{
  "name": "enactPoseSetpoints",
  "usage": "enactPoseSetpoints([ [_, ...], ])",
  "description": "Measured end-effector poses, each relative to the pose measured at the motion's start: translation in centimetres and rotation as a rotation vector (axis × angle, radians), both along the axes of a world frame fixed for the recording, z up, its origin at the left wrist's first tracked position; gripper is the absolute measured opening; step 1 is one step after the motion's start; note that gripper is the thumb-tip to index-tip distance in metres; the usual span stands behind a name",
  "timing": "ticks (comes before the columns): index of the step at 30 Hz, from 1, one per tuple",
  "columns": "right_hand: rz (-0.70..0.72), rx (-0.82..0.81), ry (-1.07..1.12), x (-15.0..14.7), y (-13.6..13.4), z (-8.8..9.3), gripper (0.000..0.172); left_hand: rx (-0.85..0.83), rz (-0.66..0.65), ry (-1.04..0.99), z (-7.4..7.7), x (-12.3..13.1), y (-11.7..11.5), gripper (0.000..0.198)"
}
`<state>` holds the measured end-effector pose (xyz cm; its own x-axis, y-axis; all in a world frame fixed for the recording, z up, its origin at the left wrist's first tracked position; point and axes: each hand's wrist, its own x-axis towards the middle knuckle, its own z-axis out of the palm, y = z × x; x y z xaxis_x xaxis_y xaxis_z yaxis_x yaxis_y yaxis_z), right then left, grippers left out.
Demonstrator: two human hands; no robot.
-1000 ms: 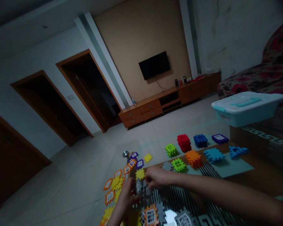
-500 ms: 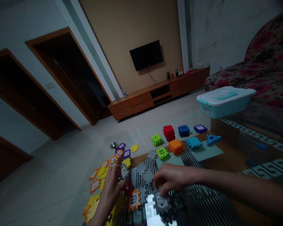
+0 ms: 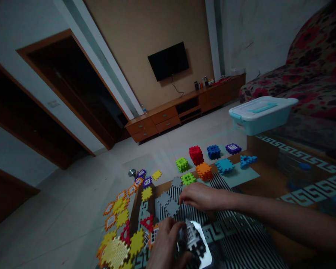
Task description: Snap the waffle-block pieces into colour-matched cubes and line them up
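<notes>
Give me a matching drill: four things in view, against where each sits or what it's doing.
Things:
1 left hand
2 right hand
3 red cube
4 lidded box

Places or states:
A far right, lid on
B gripping a grey block
C beside loose grey tiles
D between green cube and blue cube

Pairs: 1-B, 2-C, 3-D, 4-A

Grey block (image 3: pixel 192 239) in the left hand (image 3: pixel 165 243): moulded plastic, matt, knobbly at the edges. Red block (image 3: pixel 196 154) is the same plastic. The table (image 3: pixel 268 183) top is glossy and catches light. Box (image 3: pixel 260 114): smooth plastic. Sofa (image 3: pixel 310 86): patterned cloth. Cabinet (image 3: pixel 168 119): varnished wood. Floor (image 3: pixel 72 209): smooth, shiny tile.
</notes>
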<state>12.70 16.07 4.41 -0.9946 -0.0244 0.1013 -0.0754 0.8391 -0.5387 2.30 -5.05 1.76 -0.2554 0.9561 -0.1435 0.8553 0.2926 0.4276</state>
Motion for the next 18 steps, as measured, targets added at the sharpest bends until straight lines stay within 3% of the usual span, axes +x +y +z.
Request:
enactPoseSetpoints([
  [3,0.036,-0.011,-0.022,-0.1,-0.1,0.0,0.027,-0.023,0.097,-0.013,-0.6,1.0,1.3,0.071],
  [7,0.079,-0.019,-0.071,-0.2,-0.8,-0.5,0.033,-0.138,0.169,-0.089,0.6,2.7,2.8,0.094],
  [12,0.117,0.006,-0.157,0.2,-1.7,-0.7,0.036,-0.299,0.192,-0.048,1.8,4.1,3.4,0.087],
  [15,0.141,0.022,-0.183,0.4,-1.8,-0.7,0.035,-0.348,0.175,-0.018,1.6,4.2,3.4,0.083],
  [18,0.069,0.034,-0.151,0.1,-1.7,-0.9,0.037,-0.365,0.156,0.018,1.0,4.1,3.5,0.082],
])
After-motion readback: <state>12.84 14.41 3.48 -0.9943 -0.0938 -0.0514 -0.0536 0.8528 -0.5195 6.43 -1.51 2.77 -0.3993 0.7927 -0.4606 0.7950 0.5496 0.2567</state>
